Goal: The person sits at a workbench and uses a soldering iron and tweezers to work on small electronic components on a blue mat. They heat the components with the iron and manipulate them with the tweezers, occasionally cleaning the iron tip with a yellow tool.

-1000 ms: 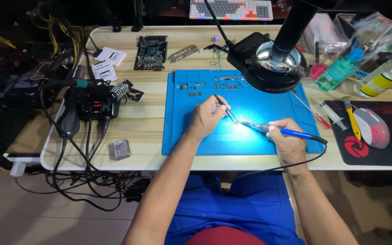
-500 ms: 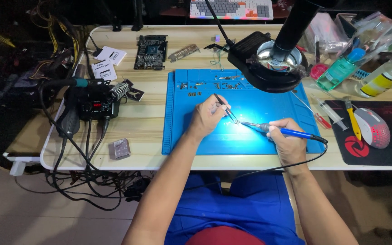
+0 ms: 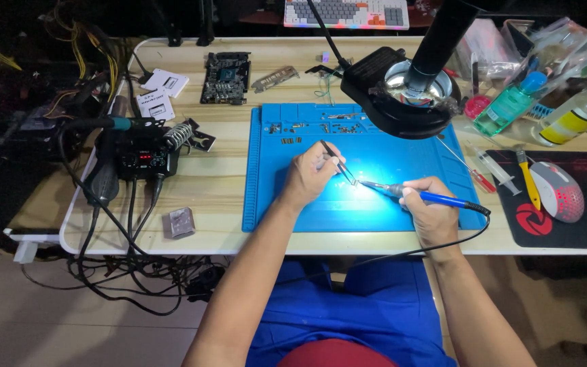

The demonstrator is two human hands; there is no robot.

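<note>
My left hand point(image 3: 307, 178) pinches a pair of tweezers point(image 3: 338, 163), tips angled down onto the blue mat point(image 3: 375, 204). My right hand point(image 3: 431, 215) is closed around the blue handle of a soldering iron point(image 3: 412, 194); its metal tip meets the tweezer tips in the brightly lit patch at the mat's middle. Whatever sits at that point is too small to make out. A round magnifier lamp point(image 3: 402, 95) hangs over the mat's far right corner. Small parts lie along the mat's far edge. On the wooden surface point(image 3: 225, 170), a soldering station point(image 3: 140, 158) stands left of the mat; a mouse point(image 3: 557, 191) rests on a black pad at right.
</note>
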